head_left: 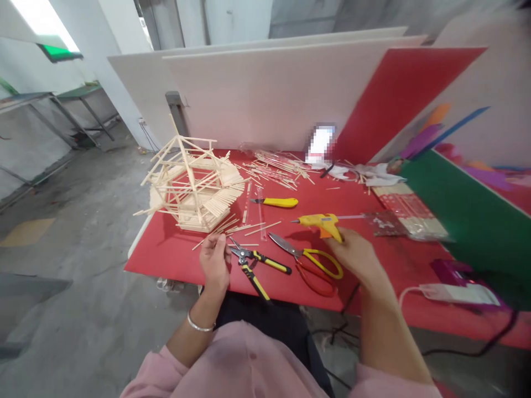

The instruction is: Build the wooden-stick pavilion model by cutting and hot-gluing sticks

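Note:
My right hand (355, 255) grips the handle of a yellow hot glue gun (321, 222) whose nozzle points left over the red table top (174, 251). My left hand (214, 261) pinches a thin wooden stick (219, 233) near the table's front edge, just left of the yellow-and-black pliers (256, 265). A model building of wooden sticks (191, 185) stands at the table's left corner, above my left hand. Scissors (309, 260) with yellow and red handles lie between my two hands.
A yellow-handled cutter (276, 202) lies mid-table, with loose sticks (276, 166) scattered behind it. White boards (265, 94) and a red board (398, 94) lean at the back. A green board (468, 221) and packets of sticks (409, 215) are at the right. A power strip (456, 293) sits near the front right.

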A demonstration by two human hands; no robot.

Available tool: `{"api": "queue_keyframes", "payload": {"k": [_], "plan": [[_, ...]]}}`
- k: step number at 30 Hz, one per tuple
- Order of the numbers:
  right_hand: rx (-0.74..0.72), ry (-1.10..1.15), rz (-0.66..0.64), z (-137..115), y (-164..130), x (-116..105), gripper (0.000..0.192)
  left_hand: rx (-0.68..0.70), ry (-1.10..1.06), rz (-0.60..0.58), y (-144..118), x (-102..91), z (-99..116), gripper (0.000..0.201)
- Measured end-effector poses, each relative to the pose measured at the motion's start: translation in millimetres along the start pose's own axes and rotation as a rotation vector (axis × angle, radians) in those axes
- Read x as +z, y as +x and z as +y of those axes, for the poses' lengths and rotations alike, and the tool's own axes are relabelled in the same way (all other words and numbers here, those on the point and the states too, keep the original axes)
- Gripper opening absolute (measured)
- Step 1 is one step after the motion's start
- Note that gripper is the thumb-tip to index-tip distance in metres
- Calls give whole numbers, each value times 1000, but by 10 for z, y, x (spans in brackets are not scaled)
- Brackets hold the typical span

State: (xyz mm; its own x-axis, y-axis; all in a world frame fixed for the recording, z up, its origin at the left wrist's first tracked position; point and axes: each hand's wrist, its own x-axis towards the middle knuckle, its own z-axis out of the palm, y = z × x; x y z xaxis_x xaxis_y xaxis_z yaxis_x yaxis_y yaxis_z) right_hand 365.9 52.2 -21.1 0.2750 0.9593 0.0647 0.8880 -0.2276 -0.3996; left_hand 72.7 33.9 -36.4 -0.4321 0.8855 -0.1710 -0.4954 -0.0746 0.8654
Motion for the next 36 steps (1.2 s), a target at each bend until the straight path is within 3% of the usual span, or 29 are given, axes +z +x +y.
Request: {"api": "queue_keyframes", "payload": {"k": [4, 9, 13, 16, 20, 24, 28, 32, 36], "plan": [[66, -61, -94, 112, 305, 211, 31, 101, -10, 45, 74, -23, 106, 38], [91, -138, -93, 199, 318, 229, 35, 96, -11, 17, 112, 17, 96, 46], [34, -264, 89, 40, 73, 186, 42, 87, -18, 18, 133, 4, -20, 53], [-185, -194, 205, -230, -194, 235, 41, 71, -7, 10, 148, -46, -87, 54], [-431, 63, 8, -636, -531, 431, 33, 55, 60, -23, 138, -155, -105, 51], [-514, 30, -80, -923, -674, 601, 28, 48, 97, 1, 104, -308, -79, 42], [-533, -104, -109, -1061, -582, 625, 26, 25, 144, 25, 82, -424, -89, 30], [-532, -183, -118, -1122, -426, 592, 26, 67, 281, -27, 69, -478, -127, 27], [-553, -239, -155, -1198, -339, 595, 27, 291, 607, -148, 67, -521, -124, 15]]}}
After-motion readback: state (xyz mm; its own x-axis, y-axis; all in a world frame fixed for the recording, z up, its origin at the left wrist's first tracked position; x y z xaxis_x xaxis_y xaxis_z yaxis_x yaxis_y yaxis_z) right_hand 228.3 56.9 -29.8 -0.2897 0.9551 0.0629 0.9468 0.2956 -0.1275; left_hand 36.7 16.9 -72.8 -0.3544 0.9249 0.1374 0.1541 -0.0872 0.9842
